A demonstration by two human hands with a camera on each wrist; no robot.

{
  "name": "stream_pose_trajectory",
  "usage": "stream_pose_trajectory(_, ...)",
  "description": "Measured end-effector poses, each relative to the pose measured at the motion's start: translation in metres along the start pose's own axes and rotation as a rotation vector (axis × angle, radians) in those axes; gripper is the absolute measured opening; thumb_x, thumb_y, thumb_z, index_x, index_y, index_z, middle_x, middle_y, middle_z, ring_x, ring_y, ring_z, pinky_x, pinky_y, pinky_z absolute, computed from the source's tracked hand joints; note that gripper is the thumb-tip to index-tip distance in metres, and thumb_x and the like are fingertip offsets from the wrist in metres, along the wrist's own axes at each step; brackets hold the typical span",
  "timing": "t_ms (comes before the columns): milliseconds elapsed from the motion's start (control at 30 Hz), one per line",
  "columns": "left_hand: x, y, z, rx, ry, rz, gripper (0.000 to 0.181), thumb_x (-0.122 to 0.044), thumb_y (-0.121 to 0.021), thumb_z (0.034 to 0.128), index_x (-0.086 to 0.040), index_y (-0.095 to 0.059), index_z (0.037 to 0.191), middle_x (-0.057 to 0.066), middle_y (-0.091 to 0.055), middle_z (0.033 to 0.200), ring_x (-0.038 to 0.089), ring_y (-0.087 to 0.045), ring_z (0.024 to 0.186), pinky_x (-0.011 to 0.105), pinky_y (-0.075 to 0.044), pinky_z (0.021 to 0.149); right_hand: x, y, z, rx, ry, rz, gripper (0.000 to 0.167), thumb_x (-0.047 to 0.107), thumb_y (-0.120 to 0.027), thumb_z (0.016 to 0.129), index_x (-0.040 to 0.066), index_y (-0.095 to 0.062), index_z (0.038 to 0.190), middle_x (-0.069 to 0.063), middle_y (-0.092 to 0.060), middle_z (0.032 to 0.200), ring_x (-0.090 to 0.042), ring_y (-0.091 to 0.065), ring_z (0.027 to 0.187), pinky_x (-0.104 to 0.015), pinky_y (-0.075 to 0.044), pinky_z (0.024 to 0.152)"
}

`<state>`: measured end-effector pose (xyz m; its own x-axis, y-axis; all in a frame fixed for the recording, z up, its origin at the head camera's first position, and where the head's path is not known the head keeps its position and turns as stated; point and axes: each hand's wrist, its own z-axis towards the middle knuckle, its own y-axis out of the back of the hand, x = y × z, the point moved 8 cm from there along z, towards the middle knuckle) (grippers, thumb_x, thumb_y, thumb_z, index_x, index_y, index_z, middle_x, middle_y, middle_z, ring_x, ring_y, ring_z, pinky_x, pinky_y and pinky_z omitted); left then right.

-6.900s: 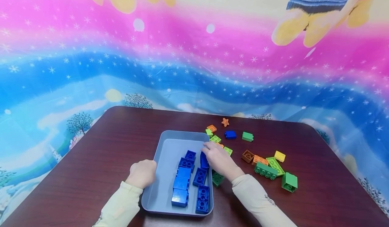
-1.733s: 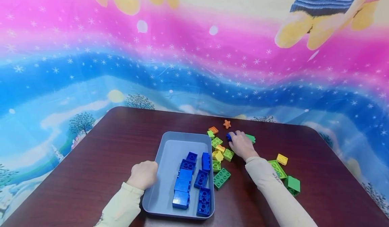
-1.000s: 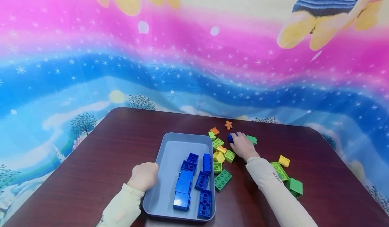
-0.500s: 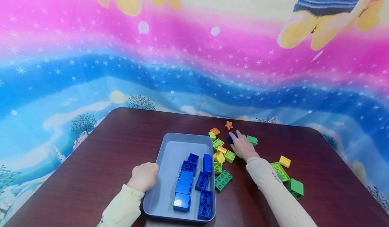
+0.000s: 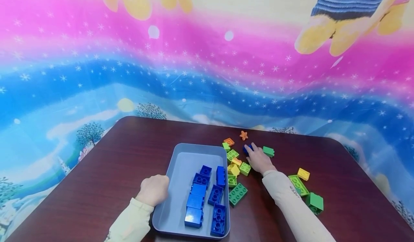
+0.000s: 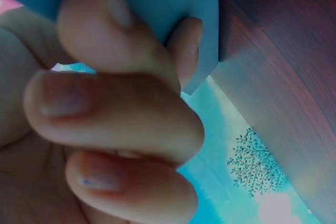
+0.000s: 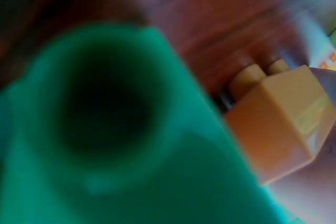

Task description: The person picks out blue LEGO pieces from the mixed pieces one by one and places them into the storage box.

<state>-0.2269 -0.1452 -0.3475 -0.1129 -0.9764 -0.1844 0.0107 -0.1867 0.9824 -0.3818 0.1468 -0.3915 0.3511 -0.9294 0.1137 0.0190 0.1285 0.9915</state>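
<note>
My left hand [image 5: 153, 190] grips the left rim of a grey-blue tray [image 5: 178, 188]. Curled fingers [image 6: 121, 114] and the tray's edge [image 6: 205, 24] fill the left wrist view. Several blue toy bricks [image 5: 194, 217] lie in two rough rows inside the tray. Toward the back of the table, my right hand [image 5: 260, 160] lies over another blue brick [image 5: 245, 150], its fingers spread across it and partly hiding it. Close to the right wrist camera are a blurred green brick [image 7: 210, 182] and an orange brick [image 7: 273, 124]; neither is held.
Lime, yellow and orange bricks [image 5: 233, 155] cluster along the tray's right side, with a dark green brick [image 5: 238, 194]. A green brick [image 5: 268, 151] and an orange flower piece [image 5: 244, 135] stand near the right hand. More bricks [image 5: 298, 185] lie to the right; the sleeve hides some.
From the tray's right side, my right hand has moved back and right to the loose blue brick. Over the last second its fingers have spread. My left hand stays on the tray.
</note>
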Motion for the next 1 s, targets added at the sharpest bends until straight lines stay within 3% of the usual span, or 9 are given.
stream_pose_trajectory(333,0.001,-0.002,0.000,0.000,0.005,0.000,0.022,0.002,-0.056,0.0737,-0.009,-0.048,0.056,0.003,-0.042,0.050,0.015,-0.044,0.046,0.038,-0.040,0.042,0.001,0.002,0.000,-0.039,0.019,0.015,0.044,0.010,-0.054,0.089,-0.001,-0.040,0.130,-0.032,-0.032,0.131,-0.046,-0.037,0.114,-0.051,-0.040,0.081)
stream_pose_trajectory(500,0.002,-0.003,0.001,-0.004,0.005,0.000,0.022,0.002,-0.056,0.0731,-0.009,-0.048,0.055,0.002,-0.041,0.049,0.015,-0.044,0.045,0.037,-0.040,0.042,0.004,0.007,0.000,-0.091,0.036,0.033,0.032,0.010,-0.055,0.089,-0.003,-0.046,0.117,-0.028,-0.046,0.111,-0.039,-0.048,0.096,-0.047,-0.044,0.075)
stream_pose_trajectory(633,0.001,-0.002,0.001,-0.008,0.001,0.000,0.022,0.002,-0.056,0.0730,-0.009,-0.048,0.056,0.002,-0.042,0.050,0.015,-0.044,0.045,0.038,-0.040,0.041,0.003,0.010,0.000,-0.109,0.049,0.059,0.024,0.008,-0.055,0.088,-0.003,-0.047,0.109,-0.023,-0.047,0.097,-0.034,-0.050,0.083,-0.043,-0.045,0.069)
stream_pose_trajectory(1000,0.000,-0.001,-0.001,-0.021,-0.007,-0.006,0.023,0.003,-0.056,0.0727,-0.009,-0.047,0.056,0.002,-0.041,0.049,0.015,-0.043,0.045,0.037,-0.040,0.041,0.004,0.014,-0.004,-0.097,0.052,0.100,0.019,0.004,-0.057,0.086,-0.004,-0.048,0.101,-0.019,-0.048,0.090,-0.032,-0.053,0.082,-0.041,-0.046,0.069)
